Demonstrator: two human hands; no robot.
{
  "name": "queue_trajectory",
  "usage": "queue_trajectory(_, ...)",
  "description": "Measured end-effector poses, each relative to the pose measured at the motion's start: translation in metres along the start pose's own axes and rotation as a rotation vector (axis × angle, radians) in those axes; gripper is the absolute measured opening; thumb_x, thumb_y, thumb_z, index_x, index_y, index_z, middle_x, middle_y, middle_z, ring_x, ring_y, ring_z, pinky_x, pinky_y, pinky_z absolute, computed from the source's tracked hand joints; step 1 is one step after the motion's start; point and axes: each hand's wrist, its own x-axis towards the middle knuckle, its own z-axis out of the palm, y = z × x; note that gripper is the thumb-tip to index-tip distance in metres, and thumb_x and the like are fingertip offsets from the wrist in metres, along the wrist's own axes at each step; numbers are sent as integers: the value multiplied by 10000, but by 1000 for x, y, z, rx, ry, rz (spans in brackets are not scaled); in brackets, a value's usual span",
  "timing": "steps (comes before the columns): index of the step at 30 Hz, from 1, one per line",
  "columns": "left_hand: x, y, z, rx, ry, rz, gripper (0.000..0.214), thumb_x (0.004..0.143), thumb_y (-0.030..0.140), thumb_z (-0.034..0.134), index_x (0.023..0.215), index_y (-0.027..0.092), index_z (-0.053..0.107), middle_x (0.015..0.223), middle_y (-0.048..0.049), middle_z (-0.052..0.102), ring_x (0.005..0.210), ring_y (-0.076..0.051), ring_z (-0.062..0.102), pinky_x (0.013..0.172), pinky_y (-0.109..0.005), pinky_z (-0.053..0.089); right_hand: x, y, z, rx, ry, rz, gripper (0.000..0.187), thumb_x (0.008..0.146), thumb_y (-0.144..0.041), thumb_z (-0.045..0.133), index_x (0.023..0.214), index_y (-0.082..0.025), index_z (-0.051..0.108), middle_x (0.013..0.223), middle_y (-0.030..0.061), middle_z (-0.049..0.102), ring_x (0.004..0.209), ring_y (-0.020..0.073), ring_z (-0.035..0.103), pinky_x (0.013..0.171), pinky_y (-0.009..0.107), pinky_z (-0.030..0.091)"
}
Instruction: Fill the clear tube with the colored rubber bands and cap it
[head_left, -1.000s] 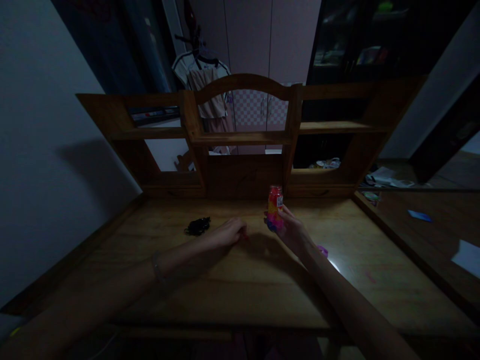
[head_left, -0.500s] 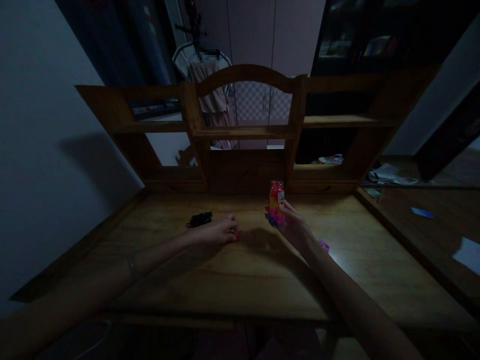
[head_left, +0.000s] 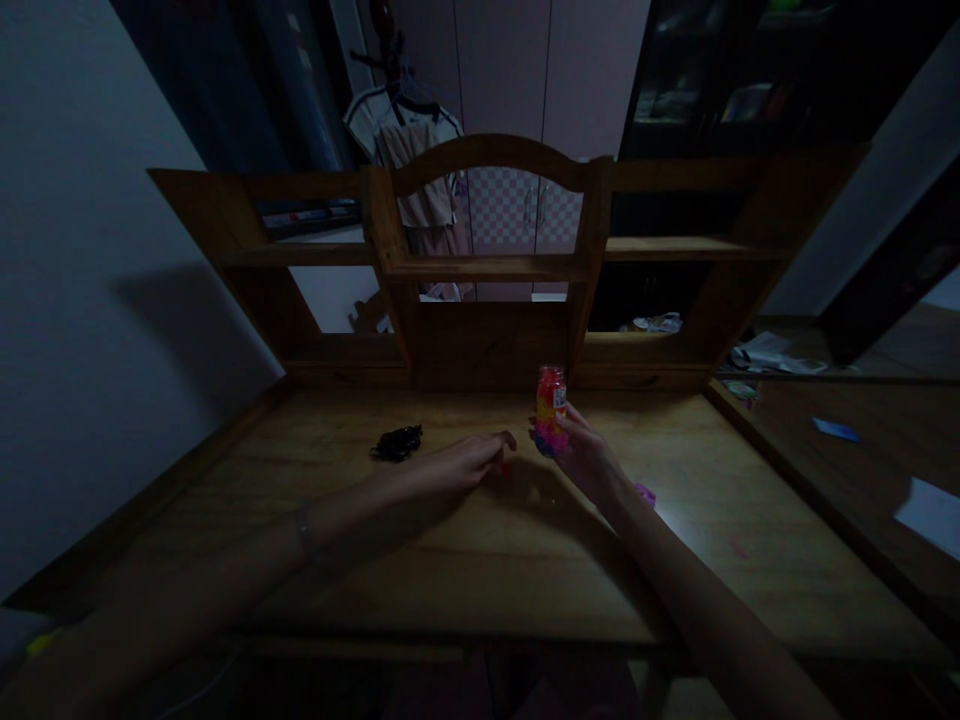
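Jar (head_left: 550,402), seemingly mostly filled, gripped by right hand (head_left: 589,456); left of jar, red piece (head_left: 506,468) lies outside, at left hand (head_left: 478,459), grip unclear.

Jar (head_left: 550,405) gripped in right hand (head_left: 589,455)

Jar roughly upright; red uppermost, dark blue at base. Left hand (head_left: 480,457) over desk (head_left: 480,575), small red item (head_left: 505,468) just beside it, contact unclear. Black bundle (head_left: 397,443) left of left hand; purple item (head_left: 646,495) right of right hand.

Dim light, dark shadows, glare on desk (head_left: 465,570)
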Motion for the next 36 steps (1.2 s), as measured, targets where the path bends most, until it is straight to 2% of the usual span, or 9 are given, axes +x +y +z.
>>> queue_trajectory(6,22,-4,6,77,-133,36,204,770,65,483,916,166,582,983,-83,614,911,-208,561,830,-325,443,0,-2,2,-44,13,-16,271,759,-295,690,1022,-282,627,971,0,678,847,162,637,813,299,480)
queue_trajectory(10,16,-8,14,87,-49,-8,166,842,125,418,900,176,565,952,-72,596,876,-190,538,805,-302,436,0,-4,2,-83,3,-39,277,741,-301,699,1009,-280,632,955,4,671,849,176,632,798,312,476)
queue_trajectory(12,14,-11,8,59,11,-49,164,867,154,396,901,175,555,922,-61,595,828,-177,542,757,-286,440,1,-3,2,-90,-6,-30,299,723,-287,716,1012,-276,641,963,4,667,854,175,627,811,315,471)
queue_trajectory(15,13,-16,-20,53,104,-62,134,873,212,442,924,169,559,914,-49,601,819,-172,554,737,-279,435,0,-2,5,-145,-12,-21,333,698,-269,739,1021,-263,656,976,6,663,847,167,614,811,305,458)
queue_trajectory(19,12,-9,-78,42,280,-53,203,887,323,485,960,167,593,901,-26,637,809,-157,574,722,-257,436,-2,0,6,-391,-26,-64,384,695,-278,757,1065,-248,657,1032,12,659,912,177,585,794,284,433)
queue_trajectory(23,8,23,-112,53,216,13,243,872,369,550,961,164,645,901,-20,682,818,-147,612,734,-239,440,-3,4,3,-624,-76,-108,421,693,-309,764,1093,-242,651,1044,8,655,930,191,570,784,286,428)
queue_trajectory(28,10,46,-108,160,113,117,194,861,312,598,924,164,705,858,-31,697,774,-128,626,697,-217,434,-1,11,0,-702,-106,-121,443,688,-311,767,1109,-253,645,1054,4,641,954,199,564,819,303,433)
queue_trajectory(32,14,46,-101,190,128,125,173,840,300,625,905,173,723,824,-28,705,734,-122,630,671,-220,438,-2,10,2,-688,-108,-116,454,683,-309,771,1115,-256,643,1060,3,636,956,199,558,824,305,435)
queue_trajectory(36,12,55,-106,159,154,92,185,822,303,647,943,187,725,850,-24,721,753,-130,644,669,-221,448,-6,3,9,-641,-93,-73,444,682,-307,770,1105,-253,646,1016,4,638,854,177,559,718,277,445)
